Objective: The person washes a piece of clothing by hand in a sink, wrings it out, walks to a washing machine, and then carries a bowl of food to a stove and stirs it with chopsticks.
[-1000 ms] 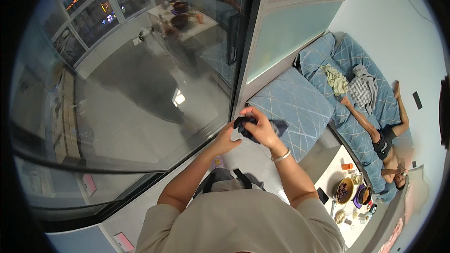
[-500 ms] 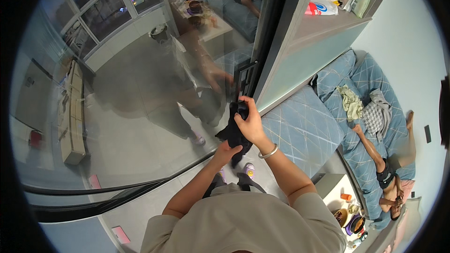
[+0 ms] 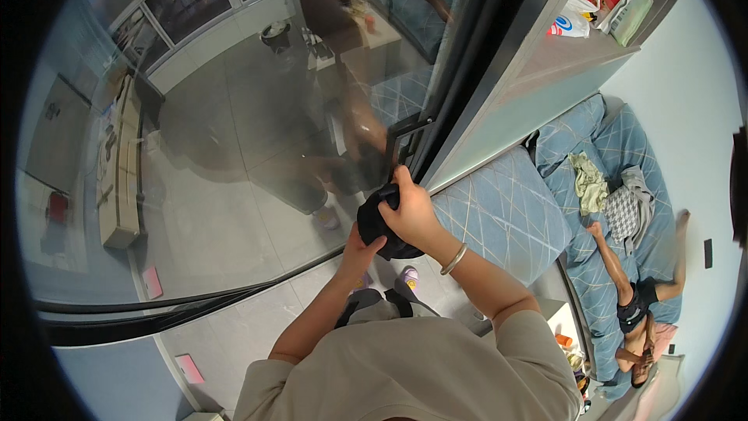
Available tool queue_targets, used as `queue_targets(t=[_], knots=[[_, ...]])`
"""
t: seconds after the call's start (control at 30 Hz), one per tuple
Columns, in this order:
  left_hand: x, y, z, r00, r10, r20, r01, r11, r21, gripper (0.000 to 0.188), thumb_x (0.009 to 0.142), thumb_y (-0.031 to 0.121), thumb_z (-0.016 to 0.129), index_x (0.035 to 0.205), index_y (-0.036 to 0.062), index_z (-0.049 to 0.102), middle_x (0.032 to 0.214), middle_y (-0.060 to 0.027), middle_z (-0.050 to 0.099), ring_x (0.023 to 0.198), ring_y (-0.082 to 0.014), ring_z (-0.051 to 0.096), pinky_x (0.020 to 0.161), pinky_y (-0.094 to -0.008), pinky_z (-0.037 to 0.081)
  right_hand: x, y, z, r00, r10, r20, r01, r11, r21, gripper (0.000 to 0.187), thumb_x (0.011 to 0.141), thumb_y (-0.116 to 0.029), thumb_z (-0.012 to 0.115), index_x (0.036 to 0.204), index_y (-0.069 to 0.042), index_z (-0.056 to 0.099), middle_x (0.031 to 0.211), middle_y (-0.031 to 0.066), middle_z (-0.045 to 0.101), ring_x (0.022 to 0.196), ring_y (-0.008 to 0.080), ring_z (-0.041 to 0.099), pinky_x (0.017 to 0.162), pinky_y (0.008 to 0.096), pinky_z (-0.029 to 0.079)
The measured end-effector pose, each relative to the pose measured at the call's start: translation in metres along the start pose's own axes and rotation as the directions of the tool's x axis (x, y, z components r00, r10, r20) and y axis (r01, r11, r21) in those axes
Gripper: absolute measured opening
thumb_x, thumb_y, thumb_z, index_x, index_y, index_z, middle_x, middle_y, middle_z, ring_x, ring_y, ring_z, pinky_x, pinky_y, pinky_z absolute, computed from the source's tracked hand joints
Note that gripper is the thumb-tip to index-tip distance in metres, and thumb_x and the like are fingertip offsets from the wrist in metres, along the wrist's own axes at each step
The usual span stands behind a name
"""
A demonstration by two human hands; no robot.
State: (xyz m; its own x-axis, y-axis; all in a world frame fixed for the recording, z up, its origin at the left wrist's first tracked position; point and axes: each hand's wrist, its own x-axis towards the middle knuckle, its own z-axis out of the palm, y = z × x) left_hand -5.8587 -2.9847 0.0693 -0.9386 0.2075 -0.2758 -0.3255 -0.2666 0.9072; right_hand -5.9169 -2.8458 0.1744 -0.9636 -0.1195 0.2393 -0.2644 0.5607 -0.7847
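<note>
Both my hands hold a bundle of soft black cloth [image 3: 375, 220] in front of me, close to the handle of a sliding glass door. My right hand [image 3: 413, 217], with a silver bangle on its wrist, is closed on the top and right of the bundle. From below, on the left, my left hand [image 3: 360, 254] grips it with the thumb across the front. The cloth looks bunched or folded; which kind of item it is, I cannot tell. Just beyond my right fingertips is the black-framed door handle [image 3: 399, 143]; I cannot tell whether they touch it.
The glass door [image 3: 234, 242] spans the left and mirrors the room. Right of it is a frosted partition [image 3: 530, 109] topped by a shelf with bags. A blue bed [image 3: 499, 214] lies beyond, with a person [image 3: 640, 304] lying on it. A cluttered white table [image 3: 559, 320] stands lower right.
The black cloth, earlier hanging loose below my hands, is now gathered into a compact bundle. My hands have shifted slightly, and the whole view has moved a little.
</note>
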Motion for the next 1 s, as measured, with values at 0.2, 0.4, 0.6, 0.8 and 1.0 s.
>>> queue_targets(t=[0.2, 0.4, 0.6, 0.8, 1.0], knots=[[-0.009, 0.002, -0.020, 1.000, 0.011, -0.008, -0.011, 1.000, -0.015, 0.057, 0.077, 0.004, 0.066, 0.125, 0.0017, 0.035, 0.117, -0.0070, 0.051, 0.107, -0.0144, 0.049, 0.091, -0.0295, 0.039, 0.002, -0.020, 0.013, 0.980, 0.002, 0.200, -0.006, 1.000, 0.018, 0.040, 0.067, -0.007, 0.062, 0.097, 0.000, 0.036, 0.071, 0.0221, 0.056, 0.069, 0.0422, 0.057, 0.059, 0.0449, 0.046], [-0.022, -0.009, -0.042, 0.997, -0.066, -0.027, 0.069, 0.989, 0.128, 0.055, 0.075, 0.006, 0.067, 0.123, 0.0019, 0.040, 0.116, -0.0071, 0.052, 0.106, -0.0148, 0.050, 0.090, -0.0310, 0.040, -0.008, -0.043, 0.044, 0.944, -0.133, 0.303, 0.125, 0.991, 0.045, 0.045, 0.068, -0.009, 0.064, 0.100, 0.001, 0.033, 0.067, 0.0221, 0.055, 0.064, 0.0409, 0.056, 0.057, 0.0437, 0.046], [-0.034, -0.023, -0.061, 0.991, -0.042, -0.128, 0.051, 0.996, 0.066, 0.054, 0.073, 0.008, 0.069, 0.120, 0.0014, 0.043, 0.113, -0.0068, 0.053, 0.104, -0.0149, 0.051, 0.088, -0.0299, 0.041, -0.016, -0.068, 0.080, 0.864, -0.332, 0.378, 0.354, 0.935, 0.014, 0.053, 0.067, -0.012, 0.067, 0.105, 0.006, 0.034, 0.067, 0.0182, 0.056, 0.062, 0.0336, 0.059, 0.057, 0.0385, 0.048], [-0.042, -0.027, -0.071, 0.976, -0.083, -0.202, 0.102, 0.991, 0.082, 0.053, 0.073, 0.009, 0.070, 0.119, 0.0009, 0.045, 0.110, -0.0064, 0.055, 0.102, -0.0149, 0.051, 0.087, -0.0293, 0.042, -0.032, -0.074, 0.100, 0.721, -0.446, 0.531, 0.455, 0.882, 0.123, 0.069, 0.069, -0.014, 0.065, 0.127, 0.004, 0.031, 0.074, 0.0175, 0.058, 0.066, 0.0331, 0.058, 0.061, 0.0398, 0.047], [-0.047, -0.031, -0.082, 0.946, -0.122, -0.299, 0.153, 0.985, 0.080, 0.053, 0.072, 0.010, 0.071, 0.118, 0.0005, 0.047, 0.107, -0.0061, 0.056, 0.101, -0.0150, 0.052, 0.087, -0.0287, 0.042, -0.025, -0.050, 0.084, 0.762, -0.297, 0.575, 0.065, 0.919, 0.388, 0.053, 0.075, -0.008, 0.061, 0.125, -0.009, 0.043, 0.104, 0.0200, 0.057, 0.090, 0.0340, 0.057, 0.080, 0.0368, 0.046]])
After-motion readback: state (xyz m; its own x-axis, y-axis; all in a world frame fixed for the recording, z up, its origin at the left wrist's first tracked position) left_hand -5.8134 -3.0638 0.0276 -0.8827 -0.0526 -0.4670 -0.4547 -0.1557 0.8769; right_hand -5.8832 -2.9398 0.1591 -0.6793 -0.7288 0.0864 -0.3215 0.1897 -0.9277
